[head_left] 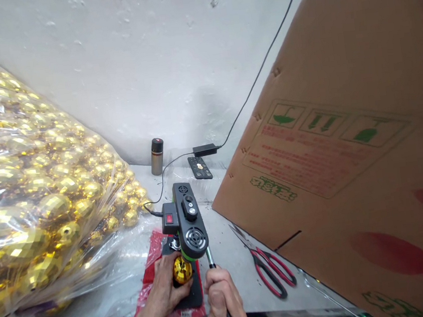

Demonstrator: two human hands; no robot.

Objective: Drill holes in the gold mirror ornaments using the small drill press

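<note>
My left hand (167, 282) holds a gold faceted ball (182, 270) between thumb and fingers, under the lower end of a black machine (191, 221). The machine has round vents on top and a box with a red switch (169, 218) at its left side. My right hand (224, 298) is wrapped round the black grip of a metal lever (210, 257) at the machine's right. Beneath the ball lies a dark base plate (196, 294) on red plastic wrap (153, 266).
A clear bag of gold balls (52, 195) fills the left. At the right leans a large cardboard box (329, 166). Red-handled scissors (270, 268) lie beside it. Behind the machine are a spray can (157, 156), a dark phone-like object (200, 168) and a power adapter (205, 150) with its cable.
</note>
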